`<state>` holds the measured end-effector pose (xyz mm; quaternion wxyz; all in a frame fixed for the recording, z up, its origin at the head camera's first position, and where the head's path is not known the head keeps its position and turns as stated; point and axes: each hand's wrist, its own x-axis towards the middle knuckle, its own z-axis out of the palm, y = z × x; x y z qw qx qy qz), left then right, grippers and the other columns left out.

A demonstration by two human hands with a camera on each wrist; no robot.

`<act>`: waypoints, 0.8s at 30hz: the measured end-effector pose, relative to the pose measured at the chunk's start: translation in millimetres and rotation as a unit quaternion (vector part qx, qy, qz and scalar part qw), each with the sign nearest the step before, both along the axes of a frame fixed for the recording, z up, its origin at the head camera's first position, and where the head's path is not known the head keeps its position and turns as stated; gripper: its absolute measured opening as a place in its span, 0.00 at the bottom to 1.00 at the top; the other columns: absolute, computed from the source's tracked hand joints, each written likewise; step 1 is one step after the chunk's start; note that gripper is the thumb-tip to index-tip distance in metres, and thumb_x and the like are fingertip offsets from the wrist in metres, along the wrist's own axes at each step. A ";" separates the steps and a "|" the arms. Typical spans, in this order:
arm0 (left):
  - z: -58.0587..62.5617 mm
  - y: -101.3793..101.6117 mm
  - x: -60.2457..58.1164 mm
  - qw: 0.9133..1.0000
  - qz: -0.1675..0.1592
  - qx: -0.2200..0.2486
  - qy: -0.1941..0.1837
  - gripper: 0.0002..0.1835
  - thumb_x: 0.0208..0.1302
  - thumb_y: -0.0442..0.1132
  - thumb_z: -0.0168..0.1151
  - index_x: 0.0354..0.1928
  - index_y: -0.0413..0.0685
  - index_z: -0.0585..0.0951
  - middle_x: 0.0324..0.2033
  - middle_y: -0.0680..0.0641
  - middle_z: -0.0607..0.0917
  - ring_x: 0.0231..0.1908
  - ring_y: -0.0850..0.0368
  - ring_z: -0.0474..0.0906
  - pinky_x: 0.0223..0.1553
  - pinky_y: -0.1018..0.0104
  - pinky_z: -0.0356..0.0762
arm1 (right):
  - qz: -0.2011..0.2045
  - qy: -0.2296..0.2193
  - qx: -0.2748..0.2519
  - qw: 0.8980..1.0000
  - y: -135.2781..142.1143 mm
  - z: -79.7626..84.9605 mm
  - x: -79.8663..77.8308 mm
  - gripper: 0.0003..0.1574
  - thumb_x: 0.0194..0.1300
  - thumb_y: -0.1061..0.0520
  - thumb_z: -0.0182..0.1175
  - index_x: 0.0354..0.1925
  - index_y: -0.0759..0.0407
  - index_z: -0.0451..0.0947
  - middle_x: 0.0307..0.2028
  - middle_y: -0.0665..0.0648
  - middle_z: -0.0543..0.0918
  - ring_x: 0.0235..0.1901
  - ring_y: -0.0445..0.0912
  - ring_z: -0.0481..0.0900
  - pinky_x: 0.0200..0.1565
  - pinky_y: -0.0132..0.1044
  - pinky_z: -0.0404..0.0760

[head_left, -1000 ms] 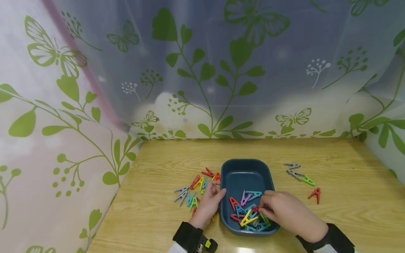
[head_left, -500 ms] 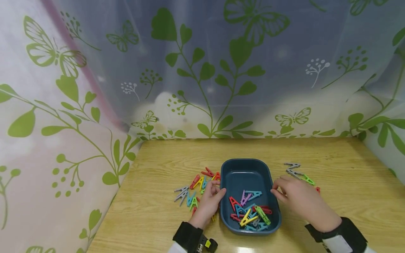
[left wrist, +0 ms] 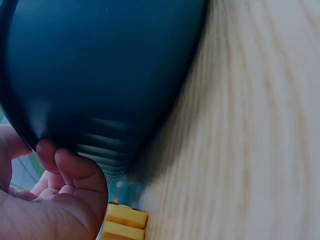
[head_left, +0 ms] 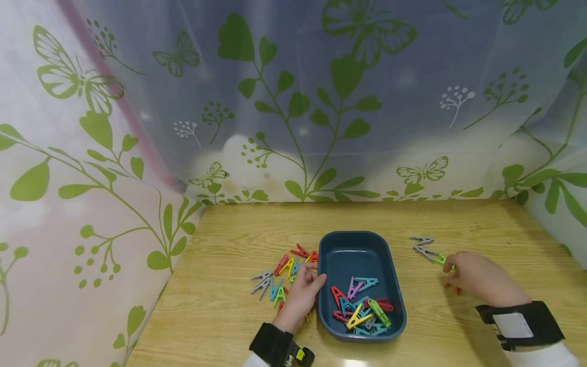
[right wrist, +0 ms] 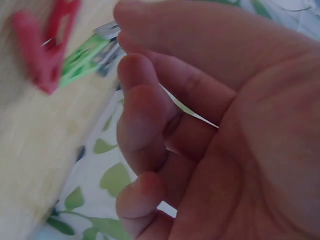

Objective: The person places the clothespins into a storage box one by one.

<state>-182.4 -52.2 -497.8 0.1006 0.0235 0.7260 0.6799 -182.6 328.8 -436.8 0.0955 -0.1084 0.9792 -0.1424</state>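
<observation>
Pegs (head_left: 359, 321) lie scattered on the table (head_left: 220, 306), left and right of a blue tub (head_left: 353, 260), and in its near end. The left hand (head_left: 300, 298) grips the tub's rim. The right hand (head_left: 483, 278), fingers loosely curled and holding nothing, is over a red peg (right wrist: 40, 70), near a green peg (right wrist: 82, 59) and two grey pegs (head_left: 419, 248).

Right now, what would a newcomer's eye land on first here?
Probably the dark blue tray on the table, with multicoloured clothespins lying in its near half. Next, the left hand holding the tray's left rim, beside scattered clothespins. Then the right hand, off to the tray's right, above a red clothespin it partly hides in the head view.
</observation>
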 end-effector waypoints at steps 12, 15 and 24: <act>-2.0 -0.6 0.4 1.000 0.002 -0.001 0.005 0.19 0.78 0.41 0.56 0.64 0.42 0.67 0.32 0.51 0.73 0.29 0.56 0.70 0.32 0.66 0.68 | 0.005 -0.020 -0.019 1.000 7.5 -17.8 -5.8 0.08 0.59 0.67 0.69 0.31 0.57 0.80 0.25 0.48 0.79 0.25 0.42 0.74 0.30 0.38 0.72; -2.5 -0.6 0.0 1.000 0.002 -0.004 0.005 0.20 0.78 0.41 0.56 0.64 0.42 0.67 0.32 0.51 0.73 0.29 0.56 0.70 0.32 0.65 0.68 | 0.008 -0.018 -0.013 1.000 7.3 -19.6 -6.4 0.08 0.61 0.67 0.68 0.31 0.57 0.80 0.24 0.48 0.78 0.25 0.42 0.73 0.30 0.38 0.72; -1.5 -0.7 -0.4 1.000 0.001 -0.004 0.002 0.19 0.78 0.41 0.56 0.64 0.42 0.67 0.32 0.51 0.73 0.29 0.56 0.70 0.33 0.65 0.69 | 0.009 -0.011 0.015 1.000 4.9 -22.0 -7.1 0.08 0.63 0.67 0.67 0.31 0.56 0.80 0.23 0.48 0.75 0.25 0.42 0.70 0.31 0.39 0.69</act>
